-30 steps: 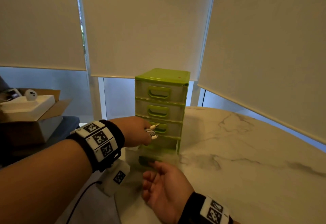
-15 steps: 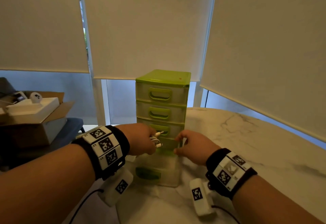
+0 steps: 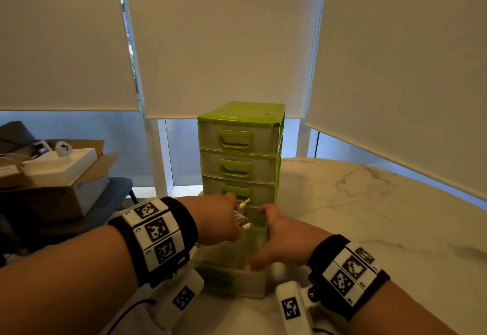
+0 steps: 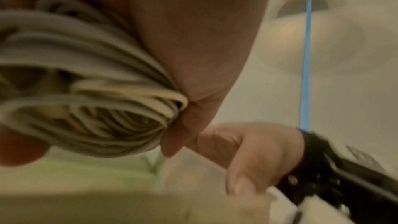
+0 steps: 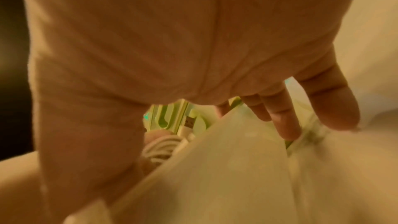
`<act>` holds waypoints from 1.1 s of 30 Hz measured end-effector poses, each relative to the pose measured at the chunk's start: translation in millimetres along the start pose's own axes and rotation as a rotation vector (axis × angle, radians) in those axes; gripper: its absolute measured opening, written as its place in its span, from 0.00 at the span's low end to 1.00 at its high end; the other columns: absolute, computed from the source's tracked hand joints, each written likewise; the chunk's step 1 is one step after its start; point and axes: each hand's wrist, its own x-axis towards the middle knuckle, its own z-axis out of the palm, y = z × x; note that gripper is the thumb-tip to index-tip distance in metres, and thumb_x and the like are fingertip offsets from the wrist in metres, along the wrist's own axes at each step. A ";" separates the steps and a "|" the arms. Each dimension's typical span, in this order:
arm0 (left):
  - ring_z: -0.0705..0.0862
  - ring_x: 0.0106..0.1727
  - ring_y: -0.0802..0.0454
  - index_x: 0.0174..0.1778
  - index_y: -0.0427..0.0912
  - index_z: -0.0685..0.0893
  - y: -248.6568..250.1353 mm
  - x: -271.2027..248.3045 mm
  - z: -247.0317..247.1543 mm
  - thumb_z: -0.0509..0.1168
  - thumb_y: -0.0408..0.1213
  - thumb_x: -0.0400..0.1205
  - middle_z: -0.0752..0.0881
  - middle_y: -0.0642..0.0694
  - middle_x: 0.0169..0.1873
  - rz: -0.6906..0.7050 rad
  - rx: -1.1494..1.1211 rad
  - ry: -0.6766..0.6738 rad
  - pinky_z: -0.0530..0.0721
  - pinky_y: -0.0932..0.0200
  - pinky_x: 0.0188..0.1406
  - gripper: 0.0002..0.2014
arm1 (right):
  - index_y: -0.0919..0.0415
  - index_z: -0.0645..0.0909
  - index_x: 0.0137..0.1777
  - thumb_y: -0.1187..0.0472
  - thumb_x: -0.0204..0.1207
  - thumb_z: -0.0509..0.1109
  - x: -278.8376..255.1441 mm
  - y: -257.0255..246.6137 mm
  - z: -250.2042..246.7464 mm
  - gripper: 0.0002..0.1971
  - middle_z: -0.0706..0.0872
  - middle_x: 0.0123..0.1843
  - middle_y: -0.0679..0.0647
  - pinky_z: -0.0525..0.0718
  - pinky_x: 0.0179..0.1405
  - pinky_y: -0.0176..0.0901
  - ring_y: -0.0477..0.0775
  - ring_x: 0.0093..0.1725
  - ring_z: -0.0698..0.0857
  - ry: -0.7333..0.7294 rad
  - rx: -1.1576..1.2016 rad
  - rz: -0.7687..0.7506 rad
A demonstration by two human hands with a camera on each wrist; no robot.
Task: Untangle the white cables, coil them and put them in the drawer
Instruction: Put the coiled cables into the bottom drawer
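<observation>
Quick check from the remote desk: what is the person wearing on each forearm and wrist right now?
Both forearms are bare, no sleeves. The left wrist band is black with white tiles printed with black square codes. The right wrist band matches. Under each wrist hangs a white camera block bearing one code; a thin dark cable trails from the left one.

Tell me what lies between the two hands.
In the head view, only the coiled cables, held by the left hand, and the cabinet front lie between it and the right hand.
</observation>
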 end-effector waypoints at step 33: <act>0.86 0.50 0.45 0.59 0.44 0.61 12.9 38.0 46.7 0.78 0.46 0.72 0.83 0.43 0.50 -0.364 -0.366 0.320 0.84 0.55 0.46 0.33 | 0.47 0.49 0.83 0.45 0.51 0.84 1.5 8.1 6.7 0.63 0.69 0.74 0.52 0.82 0.63 0.45 0.52 0.65 0.79 0.049 0.074 -0.032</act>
